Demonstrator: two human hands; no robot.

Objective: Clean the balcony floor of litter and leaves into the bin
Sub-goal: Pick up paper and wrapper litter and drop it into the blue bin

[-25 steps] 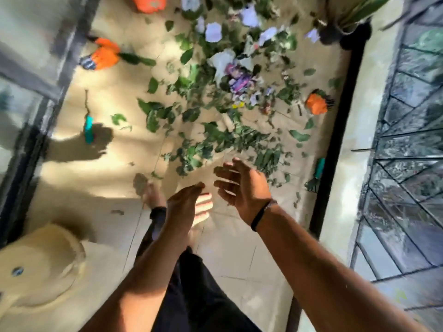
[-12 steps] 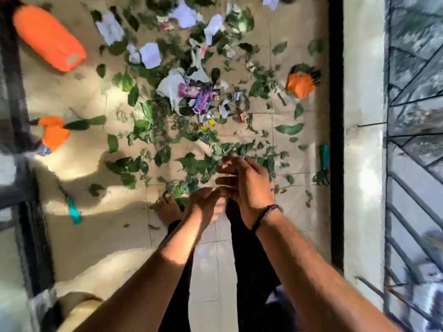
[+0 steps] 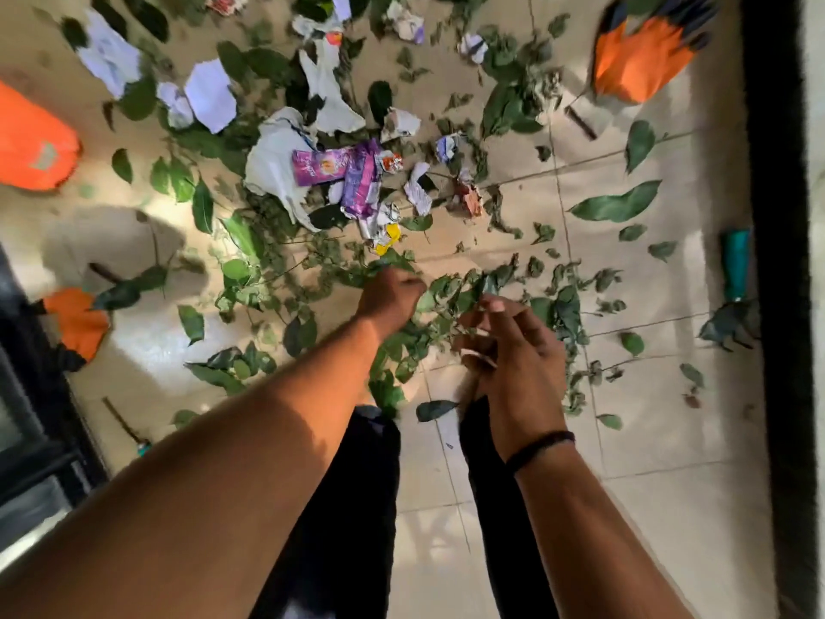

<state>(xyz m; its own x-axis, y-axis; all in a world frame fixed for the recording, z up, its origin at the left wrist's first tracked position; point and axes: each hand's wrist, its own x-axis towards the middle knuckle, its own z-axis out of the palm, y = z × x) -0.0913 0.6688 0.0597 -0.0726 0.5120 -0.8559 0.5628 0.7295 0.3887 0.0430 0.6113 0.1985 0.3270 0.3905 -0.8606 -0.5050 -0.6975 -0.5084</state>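
Observation:
Green leaves (image 3: 451, 301) and leafy twigs lie scattered over the beige tiled floor (image 3: 647, 440). Among them lie torn white paper (image 3: 210, 93), a crumpled white bag (image 3: 272, 163) and purple wrappers (image 3: 352, 172). My left hand (image 3: 390, 294) is down in the leaf pile with its fingers curled round leaves. To its right my right hand (image 3: 513, 350) has its fingers curled round leafy stems just above the floor. No bin is in view.
An orange glove (image 3: 638, 60) lies at the top right, another orange glove (image 3: 76, 323) at the left, and an orange object (image 3: 31, 145) at the far left. A teal-handled tool (image 3: 734, 270) lies by the dark threshold (image 3: 777, 261) on the right. My dark-trousered legs (image 3: 357, 507) stand below.
Both hands have gone from open and raised down into the leaf pile, and their fingers have closed on leaves. The view has tilted down and moved closer to the litter.

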